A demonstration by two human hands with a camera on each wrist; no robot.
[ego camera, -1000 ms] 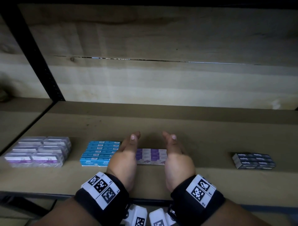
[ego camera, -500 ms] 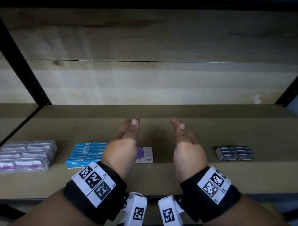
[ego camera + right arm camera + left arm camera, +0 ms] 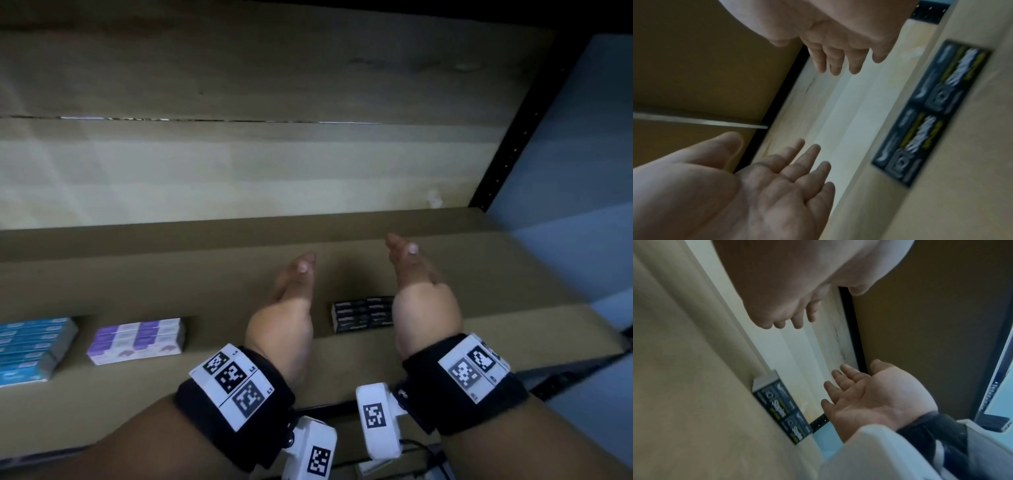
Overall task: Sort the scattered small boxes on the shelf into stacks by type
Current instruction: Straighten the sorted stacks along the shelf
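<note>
A stack of black boxes (image 3: 359,313) lies on the brown shelf (image 3: 205,394) near its front edge. My left hand (image 3: 291,301) hovers to its left and my right hand (image 3: 418,291) to its right, palms facing each other, fingers straight, both empty. The right hand hides the stack's right end in the head view. The left wrist view shows the black boxes (image 3: 781,410) with the right hand (image 3: 869,395) apart from them. In the right wrist view the black boxes (image 3: 931,113) are blurred. Purple-and-white boxes (image 3: 137,341) and blue boxes (image 3: 30,346) sit in stacks further left.
A black shelf upright (image 3: 513,137) stands at the right end, with a pale blue wall (image 3: 582,171) beyond it. A wooden back panel (image 3: 239,171) closes the rear. Bare shelf board (image 3: 137,274) lies behind the stacks.
Both hands have left the purple-and-white boxes and moved right along the shelf to either side of the black boxes. The head view has swung right with them.
</note>
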